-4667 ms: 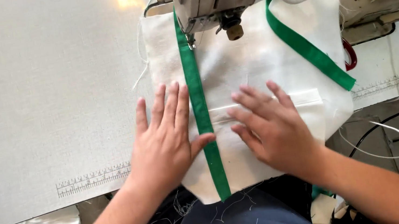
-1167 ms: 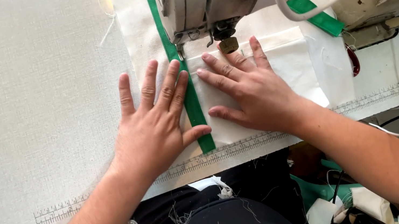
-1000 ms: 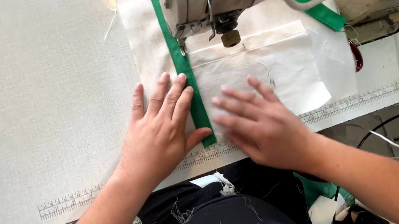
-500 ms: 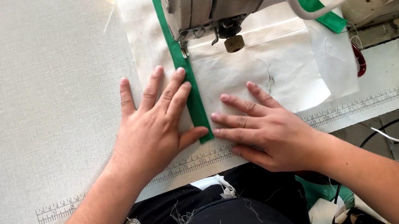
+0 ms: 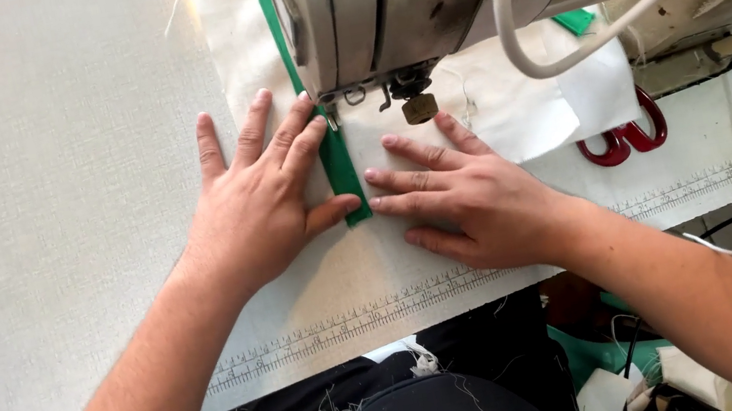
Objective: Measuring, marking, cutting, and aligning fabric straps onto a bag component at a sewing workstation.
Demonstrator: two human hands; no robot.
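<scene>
One head-worn view looks steeply down, close over the sewing table [image 5: 42, 243], apparently from its front edge.

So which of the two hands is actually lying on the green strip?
The left hand: its fingers and thumb lie across the green strip. The right hand lies flat on the white fabric beside it.

Pale textured worktable [image 5: 42, 243] with a printed ruler strip [image 5: 357, 322] along its edge; bright, even light.
</scene>
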